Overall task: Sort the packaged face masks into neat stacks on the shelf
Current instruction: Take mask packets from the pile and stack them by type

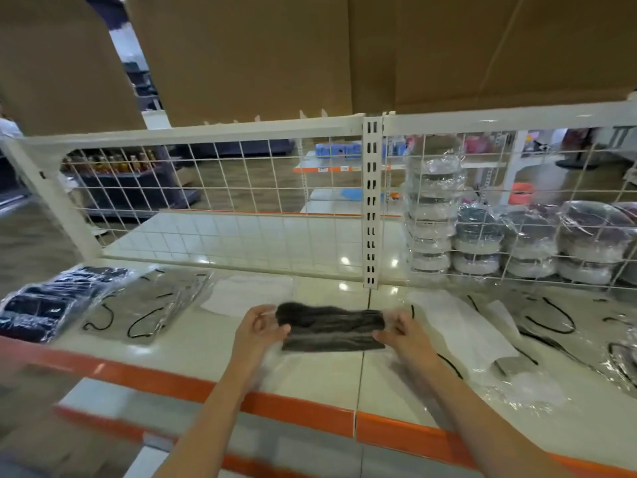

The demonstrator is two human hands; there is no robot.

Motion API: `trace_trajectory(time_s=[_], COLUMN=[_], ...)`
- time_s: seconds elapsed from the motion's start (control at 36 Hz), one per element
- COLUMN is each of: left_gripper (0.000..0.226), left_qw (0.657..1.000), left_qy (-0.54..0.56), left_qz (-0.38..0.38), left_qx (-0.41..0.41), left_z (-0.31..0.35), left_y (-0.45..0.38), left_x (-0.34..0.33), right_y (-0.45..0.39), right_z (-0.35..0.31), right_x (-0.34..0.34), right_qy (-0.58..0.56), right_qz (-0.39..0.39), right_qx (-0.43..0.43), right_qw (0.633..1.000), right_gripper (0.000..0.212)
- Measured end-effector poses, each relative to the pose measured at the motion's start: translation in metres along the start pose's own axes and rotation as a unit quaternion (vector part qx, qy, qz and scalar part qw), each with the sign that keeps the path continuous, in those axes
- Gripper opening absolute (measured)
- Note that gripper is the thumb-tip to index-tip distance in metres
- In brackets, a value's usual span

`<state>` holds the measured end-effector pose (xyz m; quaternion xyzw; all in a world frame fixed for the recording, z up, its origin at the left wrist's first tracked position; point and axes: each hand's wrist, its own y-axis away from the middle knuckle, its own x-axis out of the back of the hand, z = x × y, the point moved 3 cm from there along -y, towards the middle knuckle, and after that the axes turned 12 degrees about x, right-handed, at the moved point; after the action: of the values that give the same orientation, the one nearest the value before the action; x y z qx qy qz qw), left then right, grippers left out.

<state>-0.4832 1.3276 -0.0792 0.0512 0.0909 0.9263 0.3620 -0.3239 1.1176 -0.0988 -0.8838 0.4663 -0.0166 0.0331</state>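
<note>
A dark grey packaged face mask (332,328) in clear wrap is held just above the cream shelf (310,370), near its middle. My left hand (256,331) grips its left end and my right hand (403,334) grips its right end. At the far left lies a stack of black packaged masks (51,305). Beside it rests a stack of grey masks with black ear loops (148,305). A white packaged mask (246,293) lies behind my left hand. To the right, unsorted white and grey masks (482,332) are scattered in loose wrap.
A white wire grid (241,188) and an upright slotted post (371,201) back the shelf. Wrapped stacked bowls (517,243) stand behind the grid at right. An orange strip (293,408) marks the front edge. Cardboard boxes (310,53) sit on the shelf above.
</note>
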Motion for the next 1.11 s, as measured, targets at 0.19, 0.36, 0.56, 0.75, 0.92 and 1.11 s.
trace_trajectory(time_s=[0.19, 0.36, 0.56, 0.75, 0.92, 1.11], left_gripper=[0.047, 0.035, 0.058, 0.065, 0.069, 0.057], left_qw=[0.984, 0.976, 0.982, 0.972, 0.945, 0.909], left_qy=[-0.175, -0.212, -0.163, -0.187, -0.225, -0.3], left_qz=[0.019, 0.04, 0.092, 0.136, 0.223, 0.276], left_qx=[-0.017, -0.015, 0.011, 0.05, 0.076, 0.089], left_z=[-0.025, -0.025, 0.005, 0.016, 0.019, 0.025], left_y=[-0.001, -0.008, -0.028, -0.047, -0.056, -0.073], left_x=[-0.013, -0.006, 0.059, 0.161, 0.265, 0.378], right_y=[0.005, -0.005, -0.018, -0.03, -0.039, -0.043], right_z=[0.003, -0.006, -0.019, -0.027, -0.031, -0.025], right_x=[-0.015, -0.026, -0.082, -0.184, -0.295, -0.425], right_qy=[-0.01, 0.156, 0.182, 0.142, 0.139, 0.187], right_qz=[-0.02, -0.054, -0.147, -0.195, -0.275, -0.317], right_qx=[-0.009, 0.048, 0.001, -0.01, -0.014, 0.0], right_qw=[1.0, 0.985, 0.972, 0.971, 0.951, 0.93], right_gripper=[0.018, 0.012, 0.03, 0.023, 0.021, 0.014])
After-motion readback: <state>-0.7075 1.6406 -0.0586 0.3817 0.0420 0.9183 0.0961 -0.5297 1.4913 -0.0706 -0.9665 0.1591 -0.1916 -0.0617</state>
